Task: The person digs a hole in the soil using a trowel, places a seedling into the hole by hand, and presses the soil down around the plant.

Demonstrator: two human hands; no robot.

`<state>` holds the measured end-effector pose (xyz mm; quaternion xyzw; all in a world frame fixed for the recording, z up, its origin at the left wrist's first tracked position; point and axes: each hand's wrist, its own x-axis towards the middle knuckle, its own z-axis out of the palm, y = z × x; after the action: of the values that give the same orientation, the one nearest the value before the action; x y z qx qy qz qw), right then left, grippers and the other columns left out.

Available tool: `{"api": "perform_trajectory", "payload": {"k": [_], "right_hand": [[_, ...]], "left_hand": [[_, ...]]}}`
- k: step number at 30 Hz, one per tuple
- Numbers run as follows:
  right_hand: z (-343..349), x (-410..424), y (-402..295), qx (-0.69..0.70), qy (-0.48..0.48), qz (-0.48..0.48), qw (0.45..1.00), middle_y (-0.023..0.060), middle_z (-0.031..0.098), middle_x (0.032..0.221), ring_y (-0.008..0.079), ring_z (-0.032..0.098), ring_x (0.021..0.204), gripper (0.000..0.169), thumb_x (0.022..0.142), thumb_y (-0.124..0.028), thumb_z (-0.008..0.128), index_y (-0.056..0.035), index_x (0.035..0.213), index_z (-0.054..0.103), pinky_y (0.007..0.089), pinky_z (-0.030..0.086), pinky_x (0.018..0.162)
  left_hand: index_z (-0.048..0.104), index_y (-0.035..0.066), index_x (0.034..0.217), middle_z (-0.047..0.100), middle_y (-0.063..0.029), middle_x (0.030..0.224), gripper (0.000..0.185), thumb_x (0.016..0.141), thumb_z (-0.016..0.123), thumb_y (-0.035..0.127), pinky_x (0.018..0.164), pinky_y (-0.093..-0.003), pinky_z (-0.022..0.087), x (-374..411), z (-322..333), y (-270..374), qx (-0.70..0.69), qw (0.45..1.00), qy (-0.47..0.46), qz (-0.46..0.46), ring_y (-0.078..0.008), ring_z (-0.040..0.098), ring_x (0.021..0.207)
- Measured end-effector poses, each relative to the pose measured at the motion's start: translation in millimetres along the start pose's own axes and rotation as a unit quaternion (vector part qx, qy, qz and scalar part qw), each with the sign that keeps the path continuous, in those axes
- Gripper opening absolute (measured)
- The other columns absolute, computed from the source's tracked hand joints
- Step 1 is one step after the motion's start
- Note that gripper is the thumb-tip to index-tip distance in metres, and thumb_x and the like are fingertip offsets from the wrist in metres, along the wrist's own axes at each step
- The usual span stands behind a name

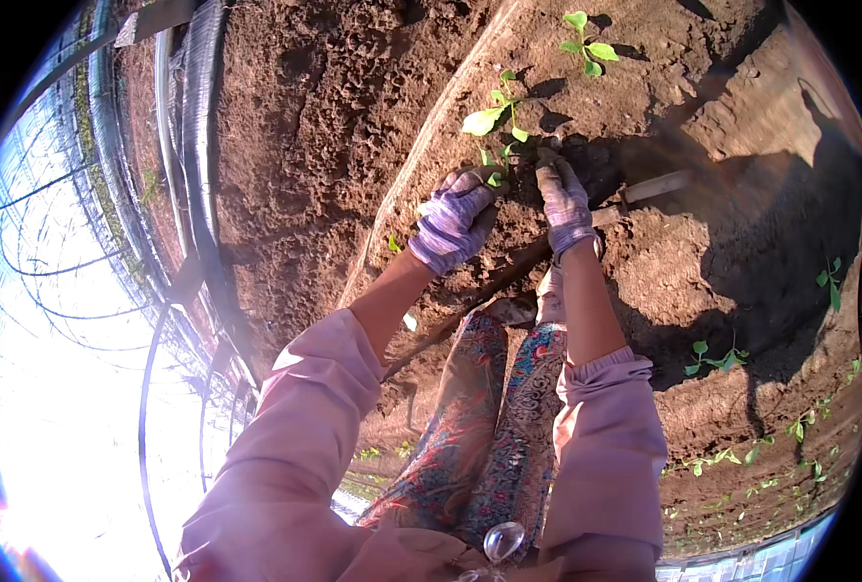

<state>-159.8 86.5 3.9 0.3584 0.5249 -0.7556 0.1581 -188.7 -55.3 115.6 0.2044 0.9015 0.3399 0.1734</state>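
Both my hands wear striped purple knit gloves with soiled fingers and are down at the soil (518, 211). My left hand (460, 211) is curled at a small green seedling (505, 161), its fingertips by the lower leaves; whether it grips the stem is hard to tell. My right hand (563, 193) rests on the dark, loosened soil just right of that seedling, fingers extended and close together, and no object shows in it. A leafy seedling (503, 116) stands just beyond my hands, and another seedling (587, 47) grows farther up.
A wooden handle or stake (656, 186) lies right of my right hand. A dark pole or hose (445, 331) crosses the ground near my feet. More seedlings (718, 360) grow at the lower right. Plastic sheeting and a frame (201, 145) run along the left.
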Motion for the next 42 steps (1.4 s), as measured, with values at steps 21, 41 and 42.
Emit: {"api": "perform_trajectory", "payload": {"k": [21, 41, 42], "right_hand": [[-58.6, -37.8, 28.7, -0.019, 0.112, 0.066, 0.991, 0.0052, 0.055, 0.103, 0.0101, 0.051, 0.072, 0.047, 0.08, -0.001, 0.049, -0.0112, 0.125, 0.04, 0.0227, 0.046, 0.063], [-9.2, -0.1, -10.8, -0.428, -0.089, -0.183, 0.881, 0.0133, 0.056, 0.105, 0.0321, 0.057, 0.087, 0.042, 0.075, -0.01, 0.058, -0.0174, 0.115, 0.051, 0.0371, 0.048, 0.076], [-5.6, -0.1, -16.1, -0.475, -0.095, -0.169, 0.858, 0.0129, 0.055, 0.105, 0.0316, 0.058, 0.085, 0.041, 0.075, -0.011, 0.058, -0.0166, 0.115, 0.051, 0.0369, 0.048, 0.075]], "left_hand": [[0.061, 0.003, 0.091, 0.056, -0.0131, 0.101, 0.029, 0.071, 0.052, -0.016, 0.072, -0.0292, 0.047, -10.3, -18.7, 13.1, -0.124, 0.983, 0.1, -0.096, -0.022, 0.057, 0.09], [0.049, 0.0, 0.106, 0.047, -0.0206, 0.105, 0.039, 0.068, 0.053, -0.002, 0.085, -0.0435, 0.038, -12.3, 92.2, -0.5, -0.013, 0.939, 0.115, -0.324, -0.0386, 0.043, 0.098], [0.049, 0.0, 0.106, 0.047, -0.0207, 0.104, 0.038, 0.069, 0.053, -0.002, 0.084, -0.0433, 0.039, -13.0, 93.1, -6.1, 0.042, 0.954, 0.116, -0.274, -0.0386, 0.044, 0.096]]}}
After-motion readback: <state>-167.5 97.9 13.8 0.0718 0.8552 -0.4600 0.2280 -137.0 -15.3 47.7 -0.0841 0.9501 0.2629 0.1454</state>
